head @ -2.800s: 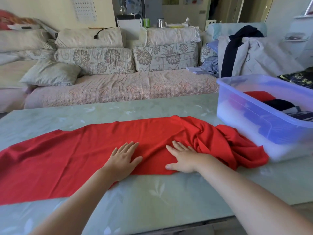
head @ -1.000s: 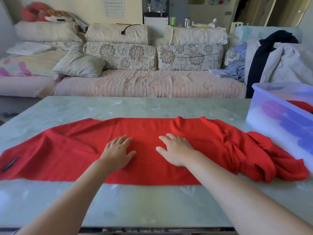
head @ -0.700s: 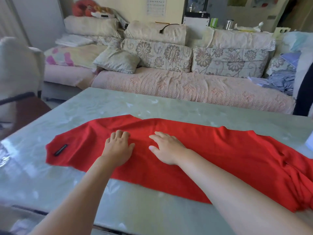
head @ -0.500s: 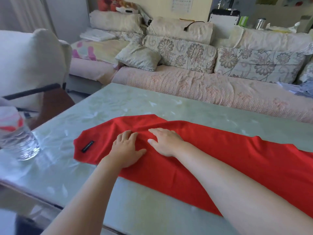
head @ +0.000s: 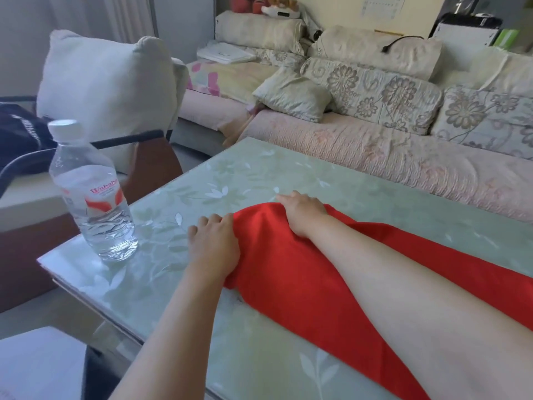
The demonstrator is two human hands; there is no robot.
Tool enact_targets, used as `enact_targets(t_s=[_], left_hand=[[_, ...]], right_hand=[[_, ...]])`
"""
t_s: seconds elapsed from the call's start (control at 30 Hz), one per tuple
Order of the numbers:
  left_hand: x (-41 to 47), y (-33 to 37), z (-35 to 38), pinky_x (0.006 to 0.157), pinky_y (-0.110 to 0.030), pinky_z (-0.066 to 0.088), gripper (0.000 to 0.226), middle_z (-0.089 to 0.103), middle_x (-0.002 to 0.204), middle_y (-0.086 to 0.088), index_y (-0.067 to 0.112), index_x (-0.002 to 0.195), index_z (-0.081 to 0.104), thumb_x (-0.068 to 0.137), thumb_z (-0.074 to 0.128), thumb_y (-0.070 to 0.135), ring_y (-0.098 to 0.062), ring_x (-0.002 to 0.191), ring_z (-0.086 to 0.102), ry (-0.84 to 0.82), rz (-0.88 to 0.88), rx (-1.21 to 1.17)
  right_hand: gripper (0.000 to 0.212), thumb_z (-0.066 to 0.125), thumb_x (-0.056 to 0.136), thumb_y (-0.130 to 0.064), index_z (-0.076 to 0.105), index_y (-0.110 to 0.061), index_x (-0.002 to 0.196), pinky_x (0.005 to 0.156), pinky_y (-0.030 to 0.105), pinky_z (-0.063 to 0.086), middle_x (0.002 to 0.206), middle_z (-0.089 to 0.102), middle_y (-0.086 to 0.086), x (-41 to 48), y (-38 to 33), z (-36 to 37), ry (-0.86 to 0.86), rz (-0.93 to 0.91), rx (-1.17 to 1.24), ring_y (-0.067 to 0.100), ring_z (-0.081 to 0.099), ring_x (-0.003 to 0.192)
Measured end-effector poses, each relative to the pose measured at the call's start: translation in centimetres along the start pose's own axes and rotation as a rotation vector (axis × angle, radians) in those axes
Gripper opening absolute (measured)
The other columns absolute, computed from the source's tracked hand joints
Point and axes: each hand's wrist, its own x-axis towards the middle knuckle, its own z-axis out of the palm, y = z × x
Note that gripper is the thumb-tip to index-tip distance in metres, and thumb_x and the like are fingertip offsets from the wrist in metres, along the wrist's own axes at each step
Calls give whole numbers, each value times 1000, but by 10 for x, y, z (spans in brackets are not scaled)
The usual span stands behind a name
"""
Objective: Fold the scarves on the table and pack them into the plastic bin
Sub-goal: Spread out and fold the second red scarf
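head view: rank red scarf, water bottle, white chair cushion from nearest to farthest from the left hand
1. red scarf: touching the left hand, on its right.
2. water bottle: left, near the table corner.
3. white chair cushion: off the table, beyond the bottle.

home living room, floral cushioned sofa [head: 403, 151], throw pillow [head: 291, 95], leaf-patterned glass table [head: 230, 180], water bottle [head: 92, 194]

Floral cushioned sofa [head: 398, 145] behind green table [head: 230, 180]
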Motion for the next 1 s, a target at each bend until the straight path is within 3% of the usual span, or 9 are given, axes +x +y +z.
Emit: enact_targets(t_s=[0.13, 0.23, 0.3, 0.37, 0.5, 0.6, 0.7, 0.87, 1.0], left_hand=[[3, -4, -10, 95, -39, 31, 16, 56, 109, -3, 20, 103, 54, 87, 52, 22, -27, 108, 47, 66, -85, 66], [2, -8, -11, 100, -38, 30, 37, 48, 129, -5, 25, 124, 56, 87, 55, 25, -28, 118, 40, 16, -59, 6], [0, -9, -13, 102, -39, 30, 49, 52, 131, -2, 28, 136, 49, 87, 56, 27, -26, 121, 44, -31, 1, -41], [-4, -6, -21, 103, -40, 30, 61, 59, 124, 3, 29, 141, 37, 84, 56, 21, -24, 119, 49, -14, 59, -156], [-13, 5, -42, 104, -37, 26, 75, 54, 125, 8, 40, 143, 32, 78, 51, 8, -21, 122, 39, 8, 172, -175], [-21, 9, -45, 111, -37, 24, 69, 39, 146, 8, 41, 138, 44, 78, 48, 8, -20, 136, 29, -120, 239, -146], [-28, 10, -33, 108, -37, 34, 75, 45, 145, 2, 37, 149, 27, 82, 49, 13, -23, 133, 40, -286, 200, -164], [-22, 6, -32, 96, -34, 43, 42, 63, 122, 7, 38, 128, 58, 89, 53, 23, -18, 114, 56, -157, 184, -103], [-20, 6, -33, 83, -31, 49, 24, 60, 104, 9, 35, 101, 70, 85, 57, 23, -17, 100, 58, -145, 172, -162]], right_hand=[[22, 53, 92, -20, 69, -23, 107, 93, 36, 38, 109, 65, 2, -3, 8, -2, 216, 3, -136, 26, 61, 102], [13, 69, 71, -18, 66, -25, 82, 80, 32, 30, 83, 66, -4, -25, 25, -11, 420, -80, 14, 26, 62, 86], [27, 71, 56, -13, 51, -28, 68, 72, 28, 17, 65, 56, -10, -52, 35, -19, 501, -180, 70, 23, 58, 71], [31, 67, 52, -16, 42, -30, 65, 70, 28, 19, 60, 44, -14, -81, 43, -23, 407, -318, 67, 17, 52, 66], [12, 64, 71, -39, 60, -29, 68, 68, 27, 44, 64, 53, -15, -127, 55, -21, 25, -317, 185, 5, 53, 66], [18, 63, 84, -38, 69, -25, 72, 70, 28, 47, 72, 63, -10, -135, 58, -18, 93, -156, 385, 7, 57, 69], [10, 64, 89, -29, 73, -26, 92, 82, 27, 46, 93, 65, -11, -128, 55, -19, 153, -22, 449, 8, 58, 84], [56, 75, 82, -31, 57, -25, 135, 81, 17, 38, 103, 60, -10, -113, 41, -15, -115, 193, 589, 8, 58, 94], [23, 77, 75, -34, 78, -32, 98, 69, 19, 45, 80, 71, -15, -98, 37, -12, -107, 182, 469, 5, 63, 80]])
